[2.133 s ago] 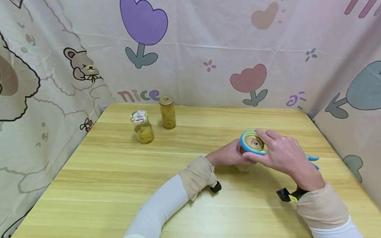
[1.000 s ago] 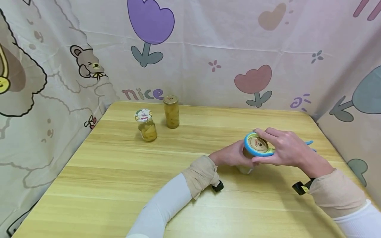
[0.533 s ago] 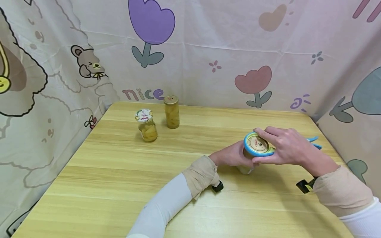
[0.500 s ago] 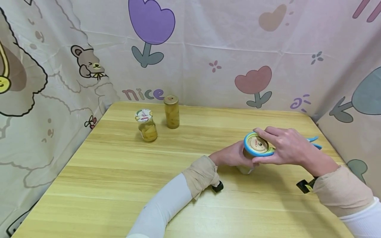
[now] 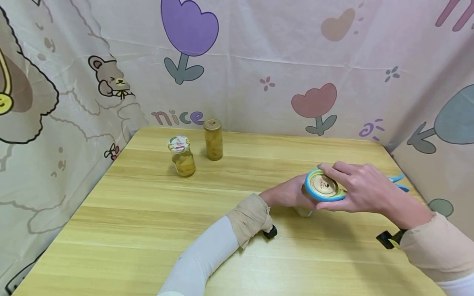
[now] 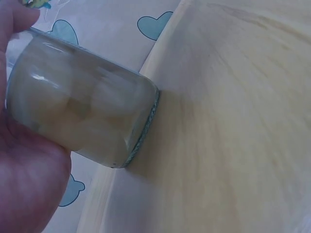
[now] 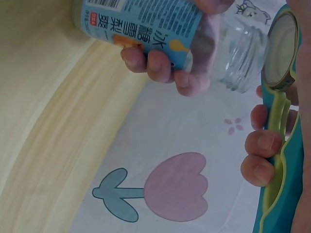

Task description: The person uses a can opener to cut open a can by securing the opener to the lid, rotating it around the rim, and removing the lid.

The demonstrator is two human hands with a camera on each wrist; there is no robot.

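Note:
My left hand (image 5: 286,193) grips a glass jar (image 6: 82,102) of pale fruit pieces, its base right at the tabletop. A blue label (image 7: 138,24) wraps its side, and the threaded glass neck (image 7: 243,53) shows bare in the right wrist view. My right hand (image 5: 364,189) holds a blue-and-green jar opener (image 7: 274,189) with fingers curled round its handles. The gold lid (image 5: 323,184) sits inside the opener's ring, just apart from the jar's mouth. From the head view, lid and left hand hide most of the jar.
On the wooden table (image 5: 166,230), back left, stand two more fruit jars: a short one with a white patterned lid (image 5: 183,162) and a taller one with a gold lid (image 5: 214,142). A printed cloth (image 5: 252,37) hangs behind the table and along its sides.
My right hand, with the jar opener and lid, has shifted a little to the right and toward me. The left hand stays nearly still. Both standing jars are unmoved.

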